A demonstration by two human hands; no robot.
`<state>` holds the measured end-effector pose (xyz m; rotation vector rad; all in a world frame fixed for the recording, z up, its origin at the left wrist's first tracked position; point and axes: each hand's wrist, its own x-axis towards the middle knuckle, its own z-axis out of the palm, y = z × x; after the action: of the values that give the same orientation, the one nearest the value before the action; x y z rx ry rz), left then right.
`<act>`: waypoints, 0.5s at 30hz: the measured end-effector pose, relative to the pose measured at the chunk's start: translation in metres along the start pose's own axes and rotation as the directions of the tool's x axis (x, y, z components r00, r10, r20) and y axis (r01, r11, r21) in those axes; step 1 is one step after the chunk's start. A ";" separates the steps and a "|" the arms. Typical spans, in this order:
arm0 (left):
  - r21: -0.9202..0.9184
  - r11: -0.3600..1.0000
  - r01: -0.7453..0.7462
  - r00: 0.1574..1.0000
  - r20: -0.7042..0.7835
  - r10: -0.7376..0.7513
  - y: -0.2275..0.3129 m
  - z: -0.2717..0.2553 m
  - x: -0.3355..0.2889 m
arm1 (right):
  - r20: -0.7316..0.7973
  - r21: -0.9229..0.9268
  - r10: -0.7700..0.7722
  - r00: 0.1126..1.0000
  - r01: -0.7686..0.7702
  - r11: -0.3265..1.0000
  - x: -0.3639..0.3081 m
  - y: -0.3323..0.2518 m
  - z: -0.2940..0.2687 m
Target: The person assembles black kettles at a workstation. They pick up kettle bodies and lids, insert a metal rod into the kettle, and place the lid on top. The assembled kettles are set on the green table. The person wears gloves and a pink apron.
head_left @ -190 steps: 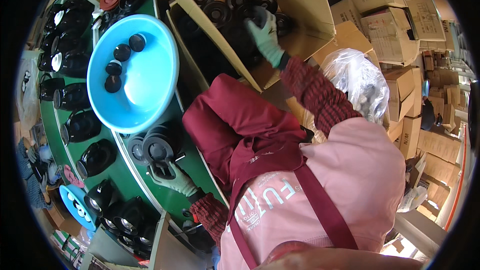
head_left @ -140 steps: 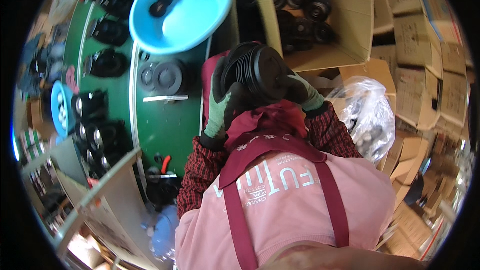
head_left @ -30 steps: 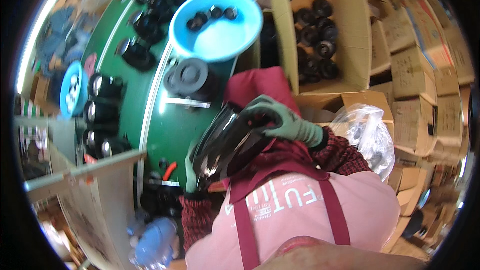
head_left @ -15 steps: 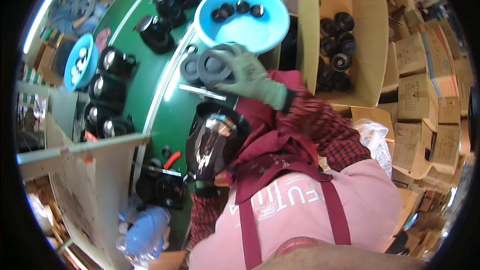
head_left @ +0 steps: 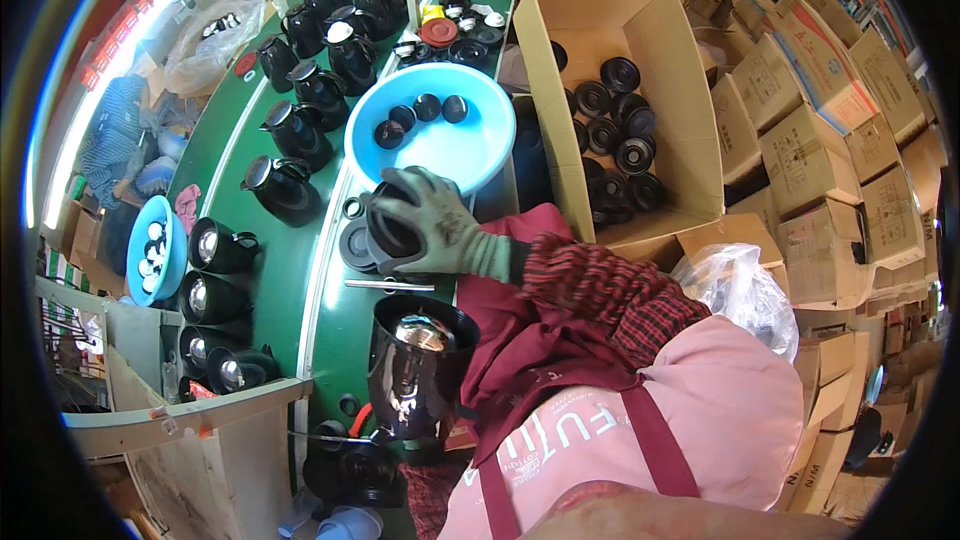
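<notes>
My gloved right hand [head_left: 445, 230] has its fingers closed round a black, round, hollow cap-like part [head_left: 392, 225], held tilted above the green table. A flat dark disc [head_left: 356, 244] lies beside it. Below, a glossy black jug body [head_left: 412, 390] stands close against my apron, with its wide opening up and a silver rounded surface [head_left: 425, 332] inside. My left sleeve [head_left: 432, 495] reaches up to the jug's lower end, where my left hand holds it; its fingers are hidden. A thin metal strip [head_left: 390, 285] lies between the cap and the jug.
A blue basin [head_left: 500, 145] with several black caps stands beyond my right hand. To the right is an open carton [head_left: 690, 130] with black round parts. Black jugs [head_left: 290, 190] stand along the green table [head_left: 285, 270]. A smaller blue basin [head_left: 178, 255] sits at far left.
The view has shifted, showing more of the table's far end. My right hand has closed on the round part and tilted it, its dark hollow now showing. The jug stays by my apron.
</notes>
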<state>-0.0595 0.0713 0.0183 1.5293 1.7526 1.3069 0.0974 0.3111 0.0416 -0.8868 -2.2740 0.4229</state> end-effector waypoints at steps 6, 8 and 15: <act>-0.036 0.999 0.024 0.995 0.101 -0.021 -0.038 0.007 0.001 | 0.031 0.757 -0.022 0.999 -0.009 0.653 -0.089 -0.011 -0.049; -0.037 0.999 0.019 0.990 0.141 -0.013 -0.046 0.011 -0.001 | 0.052 0.804 -0.008 0.999 -0.037 0.594 -0.108 -0.015 -0.050; -0.003 0.997 -0.072 0.954 0.293 0.070 -0.095 0.025 -0.019 | 0.103 0.806 0.084 0.991 -0.132 0.577 -0.130 -0.014 -0.060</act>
<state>-0.0804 0.0697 -0.0799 1.7065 1.5296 1.0420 0.2044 0.2147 0.0332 -0.5047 -1.7235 1.4284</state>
